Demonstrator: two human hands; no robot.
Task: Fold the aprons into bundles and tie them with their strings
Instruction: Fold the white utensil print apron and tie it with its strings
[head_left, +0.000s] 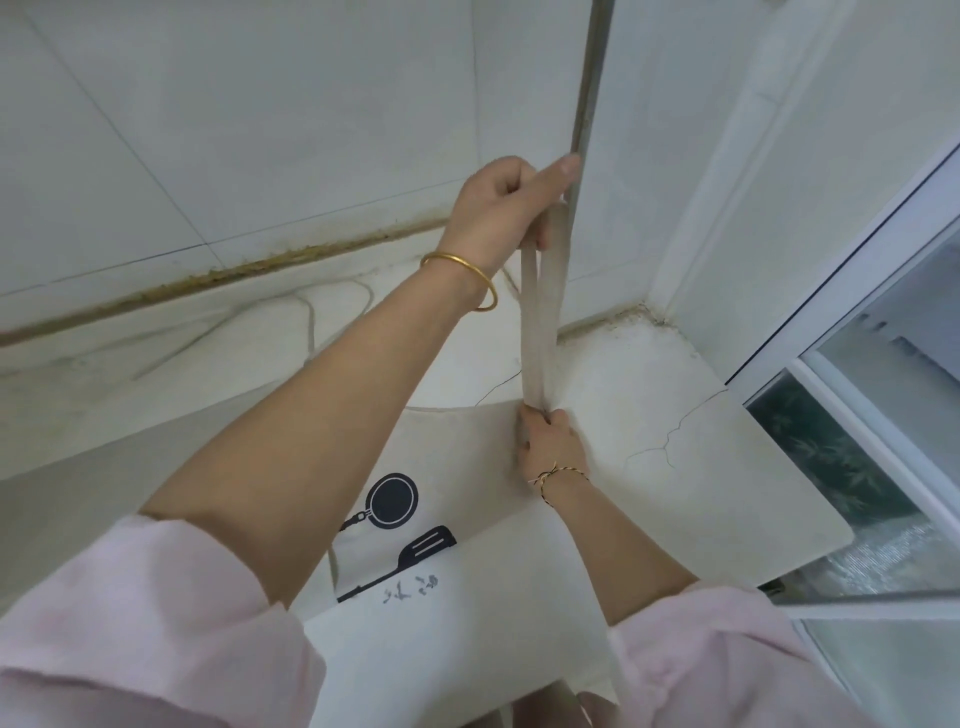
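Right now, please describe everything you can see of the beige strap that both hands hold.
The strap is a flat beige band, cloth by its look, doubled so that two lengths run side by side. It is pulled taut and rises steeply from the top edge of the apron, which lies on the counter. The left hand grips its upper, looped end; the right hand pinches both lengths together at the bottom.

Home kitchen corner, white wall tiles (249, 135), cracked countertop (691, 483), sliding window (893, 317)
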